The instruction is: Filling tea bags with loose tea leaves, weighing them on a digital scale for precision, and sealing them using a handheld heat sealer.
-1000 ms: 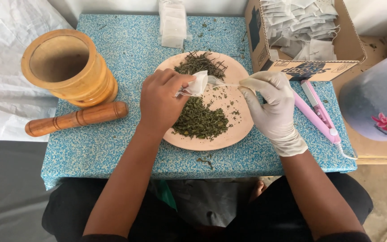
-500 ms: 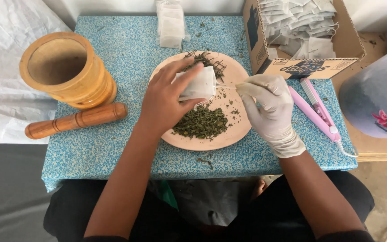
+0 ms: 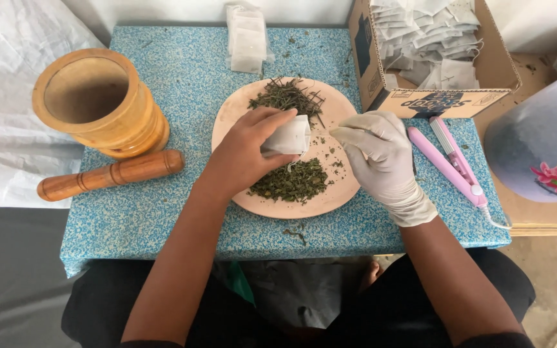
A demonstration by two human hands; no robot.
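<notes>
My bare left hand [image 3: 246, 151] holds a small white paper tea bag [image 3: 289, 136] over a round pinkish plate [image 3: 236, 109]. Two piles of dried green herbs lie on the plate, one at the far side [image 3: 286, 95] and one at the near side [image 3: 293, 181]. My right hand [image 3: 378, 154], in a white glove, is just right of the bag with its fingertips pinched together near the bag's edge; whether it holds herbs is too small to tell.
A wooden mortar [image 3: 98, 103] and pestle [image 3: 107, 174] sit at the left of the blue speckled table [image 3: 162, 225]. A stack of empty bags [image 3: 246, 38] lies at the back. A cardboard box of filled bags [image 3: 430, 51] and a pink flat iron [image 3: 449, 164] are at the right.
My left hand has drawn the tea bag down toward the near herb pile and turned it. The gloved right hand has shifted slightly lower beside it.
</notes>
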